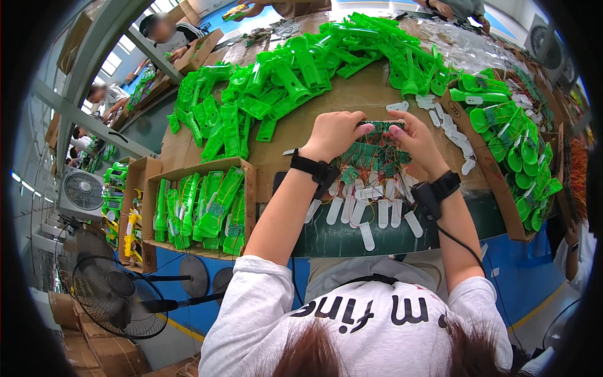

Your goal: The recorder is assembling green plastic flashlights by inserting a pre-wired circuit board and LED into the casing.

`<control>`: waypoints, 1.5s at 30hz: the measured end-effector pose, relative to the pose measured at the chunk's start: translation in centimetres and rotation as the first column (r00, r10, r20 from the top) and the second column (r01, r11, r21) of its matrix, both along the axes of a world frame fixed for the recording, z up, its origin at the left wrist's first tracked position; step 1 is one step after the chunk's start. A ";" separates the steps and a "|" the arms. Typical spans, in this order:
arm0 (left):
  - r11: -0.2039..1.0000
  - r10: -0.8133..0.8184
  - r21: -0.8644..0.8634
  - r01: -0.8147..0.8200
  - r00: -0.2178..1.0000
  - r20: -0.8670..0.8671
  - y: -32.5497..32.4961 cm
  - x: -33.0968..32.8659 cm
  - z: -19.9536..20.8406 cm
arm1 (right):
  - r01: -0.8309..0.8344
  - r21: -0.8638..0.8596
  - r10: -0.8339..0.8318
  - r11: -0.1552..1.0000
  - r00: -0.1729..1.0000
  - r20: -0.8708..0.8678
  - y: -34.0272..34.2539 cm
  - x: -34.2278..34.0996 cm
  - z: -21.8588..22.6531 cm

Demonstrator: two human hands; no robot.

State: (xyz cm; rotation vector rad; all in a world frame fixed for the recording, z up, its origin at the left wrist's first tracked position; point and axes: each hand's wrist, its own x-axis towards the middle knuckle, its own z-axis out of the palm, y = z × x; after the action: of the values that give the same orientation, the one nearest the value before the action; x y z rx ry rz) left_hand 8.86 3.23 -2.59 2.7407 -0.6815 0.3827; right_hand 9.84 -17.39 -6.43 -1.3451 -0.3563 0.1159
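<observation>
- The left hand (336,133) and right hand (414,139) are both pinched narrow, thumbs and fingertips on the ends of a small green circuit board (383,127) between them.
- Just nearer the body than the grip lies a cluster of wired boards (367,157), with white tabs (361,210) spread toward the table edge; whether the held board is joined to them is hard to tell.
- As far as can be judged, the work is partway: the green shells in the left box (200,204), nearer the body and left of the grip, carry wires and boards, as do shells in the right box (515,151).
- Much seems left: the shell pile (295,69) beyond the grip shows mostly bare shells, and the clustered boards lie outside any shell.
- Brown cardboard (276,151) shows left of the grip and beyond it, up to the pile, giving room to shift that way.
- Right of the grip, loose white pieces (455,135) and the right box's wall narrow the room.
- The table edge (301,251) runs below the tabs, close to the body; the right wrist's cable (461,244) crosses it.
</observation>
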 end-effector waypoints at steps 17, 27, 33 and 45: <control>0.993 0.106 0.067 -0.101 0.991 -0.079 0.0 0.7 -0.7 | 0.436 -0.549 -0.259 0.713 0.891 0.372 0.9 0.8 -0.9; 0.997 -0.066 -0.049 0.060 0.988 -0.138 0.9 0.9 -1.6 | 0.173 -0.624 0.086 0.762 0.928 0.362 2.9 1.4 1.1; 0.997 0.043 0.073 -0.040 0.999 -0.033 0.0 0.7 -1.7 | 0.479 -0.614 -0.107 0.627 0.834 0.541 4.6 0.9 -0.4; 0.983 0.135 0.134 -0.129 0.990 -0.042 -0.9 0.7 -1.5 | 0.504 -0.736 -0.167 0.453 0.858 0.485 5.8 0.1 0.4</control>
State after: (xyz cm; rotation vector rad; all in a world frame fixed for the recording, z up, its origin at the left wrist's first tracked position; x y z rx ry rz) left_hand 9.55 2.38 -4.13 2.9194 -0.5307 0.3047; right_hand 9.96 -11.56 -6.05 -2.4387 -0.3162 -0.3629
